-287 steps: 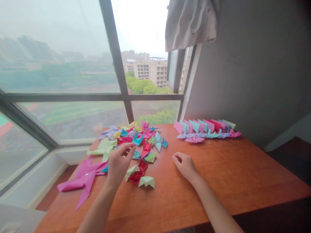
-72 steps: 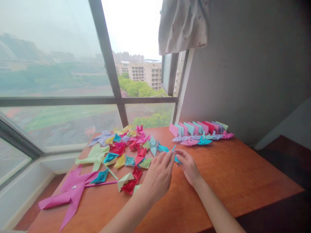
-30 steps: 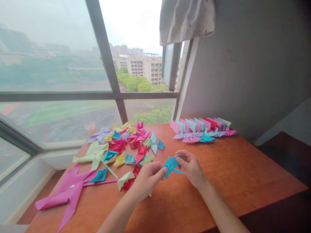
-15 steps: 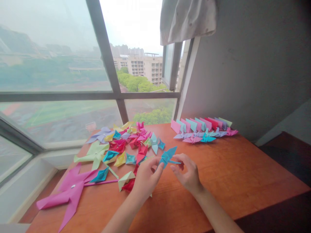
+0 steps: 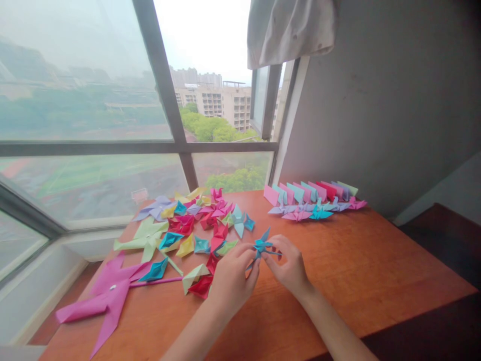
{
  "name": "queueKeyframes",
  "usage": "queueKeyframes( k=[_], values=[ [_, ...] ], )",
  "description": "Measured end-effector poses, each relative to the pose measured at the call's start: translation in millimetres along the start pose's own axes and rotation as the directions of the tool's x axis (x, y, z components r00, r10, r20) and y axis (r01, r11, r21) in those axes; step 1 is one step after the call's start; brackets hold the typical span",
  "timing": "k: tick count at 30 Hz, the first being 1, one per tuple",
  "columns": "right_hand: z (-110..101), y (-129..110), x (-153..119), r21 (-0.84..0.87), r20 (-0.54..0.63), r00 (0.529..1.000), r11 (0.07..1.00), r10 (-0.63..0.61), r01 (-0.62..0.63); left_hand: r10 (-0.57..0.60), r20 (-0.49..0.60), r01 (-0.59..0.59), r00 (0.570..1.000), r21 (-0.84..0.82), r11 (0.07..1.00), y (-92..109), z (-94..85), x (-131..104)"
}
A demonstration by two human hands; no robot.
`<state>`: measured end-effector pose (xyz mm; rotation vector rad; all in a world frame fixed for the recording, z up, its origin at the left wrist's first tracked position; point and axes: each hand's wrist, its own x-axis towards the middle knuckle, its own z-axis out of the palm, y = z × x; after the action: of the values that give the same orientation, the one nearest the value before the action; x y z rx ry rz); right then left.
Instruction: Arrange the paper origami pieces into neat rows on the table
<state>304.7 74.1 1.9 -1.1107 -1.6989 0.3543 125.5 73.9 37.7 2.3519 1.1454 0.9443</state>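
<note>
A blue folded paper crane is held between both hands above the middle of the wooden table. The fingers of my left hand pinch its left side. On the other side, my right hand has its fingertips closed on the crane's right part, near a thin pointed tip. One wing points up and away from me. Some of the crane's lower part is hidden behind the fingers.
Left of the hands lie many folded papers, with a pink pinwheel, a pale green pinwheel and a blue paper boat. Upright folded papers and cranes line the back right. Windows stand behind.
The crane has turned, its wing now narrower and more upright. My left hand has shifted slightly right and rolled over; my right fingers have closed onto the crane.
</note>
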Motion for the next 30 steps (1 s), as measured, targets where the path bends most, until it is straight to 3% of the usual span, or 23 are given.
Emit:
queueKeyframes(
  k=[11,15,19,22,26,30],
  values=[
    [-2,0,-1,0.027,0.005,1.000,1.000,0.000,-0.001,-0.013,0.008,0.013,1.000,0.019,1.000,0,0.1,0],
    [-7,5,0,0.189,-0.052,0.988,0.973,0.148,-0.135,-0.055,-0.002,0.055,0.998,-0.029,0.998,-2,-4.3,2],
    [-11,13,4,0.420,-0.121,0.915,0.855,0.385,-0.304,-0.161,0.031,0.164,0.986,-0.134,0.977,-4,-10.1,5],
    [-11,16,6,0.574,-0.007,0.884,0.725,0.468,-0.380,-0.210,0.117,0.234,0.971,-0.261,0.937,-3,-13.1,8],
    [-11,17,5,0.657,0.185,0.845,0.577,0.501,-0.486,-0.220,0.212,0.291,0.952,-0.406,0.866,-4,-12.8,8],
    [-12,18,5,0.744,0.175,0.803,0.457,0.570,-0.487,-0.240,0.241,0.334,0.940,-0.526,0.782,-8,-9.7,7]
  ],
)
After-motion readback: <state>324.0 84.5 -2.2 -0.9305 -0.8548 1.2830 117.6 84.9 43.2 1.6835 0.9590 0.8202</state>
